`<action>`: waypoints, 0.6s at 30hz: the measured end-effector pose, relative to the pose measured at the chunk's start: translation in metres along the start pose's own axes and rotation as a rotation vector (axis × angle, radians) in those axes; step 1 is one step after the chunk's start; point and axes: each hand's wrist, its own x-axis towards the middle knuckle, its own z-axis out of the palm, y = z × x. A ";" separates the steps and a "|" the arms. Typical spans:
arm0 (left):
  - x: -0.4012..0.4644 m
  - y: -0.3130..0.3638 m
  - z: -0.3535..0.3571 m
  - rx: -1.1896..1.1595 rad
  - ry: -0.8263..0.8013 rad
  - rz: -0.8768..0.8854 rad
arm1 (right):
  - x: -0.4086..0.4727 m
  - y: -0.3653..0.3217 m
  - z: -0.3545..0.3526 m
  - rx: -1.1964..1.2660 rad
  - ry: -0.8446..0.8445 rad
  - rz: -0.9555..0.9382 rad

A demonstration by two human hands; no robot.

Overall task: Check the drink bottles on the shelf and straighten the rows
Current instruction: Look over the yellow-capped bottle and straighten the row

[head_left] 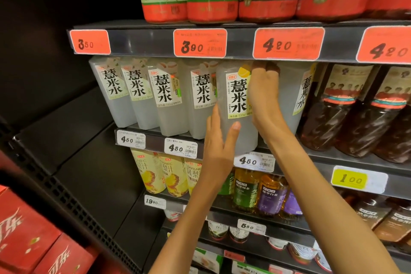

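Both hands hold a translucent, flat-sided bottle (235,104): left hand (219,140) fingers apart against its lower side, right hand (263,93) fingers clamped behind it, tips hidden.

Bottle (239,104) between the hands: translucent frosted plastic, smooth, with a glossy white paper-like label. Shelf (155,40) above the hands: dark metal, matt, its edge under a clear glossy strip. Price tags (200,43) there: matt red paper. Cartons (26,233) far below left of the hands: red printed cardboard, slight sheen.
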 end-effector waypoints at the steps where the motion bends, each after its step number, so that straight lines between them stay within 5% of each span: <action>1: -0.001 -0.001 0.001 0.022 0.037 0.009 | 0.000 0.002 0.001 -0.017 0.018 -0.025; 10: -0.012 -0.008 0.009 0.402 0.353 0.193 | 0.006 0.022 -0.002 -0.023 0.024 -0.047; 18: -0.002 -0.007 0.007 0.333 0.383 0.145 | -0.023 0.056 -0.019 -0.056 -0.046 -0.144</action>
